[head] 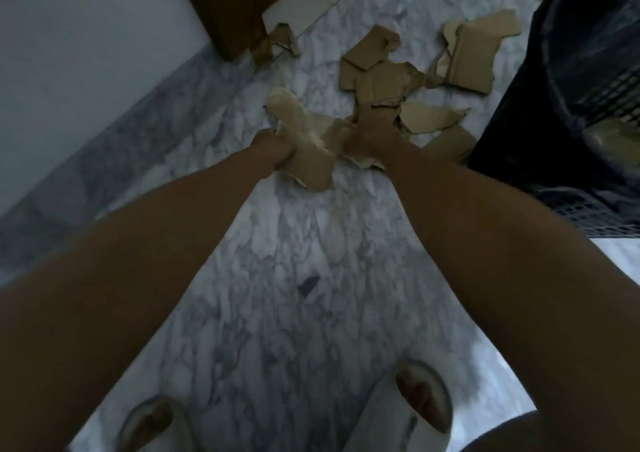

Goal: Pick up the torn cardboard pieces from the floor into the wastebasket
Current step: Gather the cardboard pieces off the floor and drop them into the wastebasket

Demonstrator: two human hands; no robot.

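Left hand [273, 148] and right hand [369, 140] each clutch torn brown cardboard pieces [308, 160]; loose fistfuls likely shed scraps before dark mesh wastebasket [568, 112] beside right grip.

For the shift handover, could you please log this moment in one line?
left hand: grips cardboard piece | right hand: on scraps | wastebasket: right

Marble floor [284, 278], wooden door frame [221, 8], slippers [426, 406].

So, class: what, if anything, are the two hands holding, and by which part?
The left hand grips a torn cardboard piece by its left edge. The right hand grips another piece at its near end.
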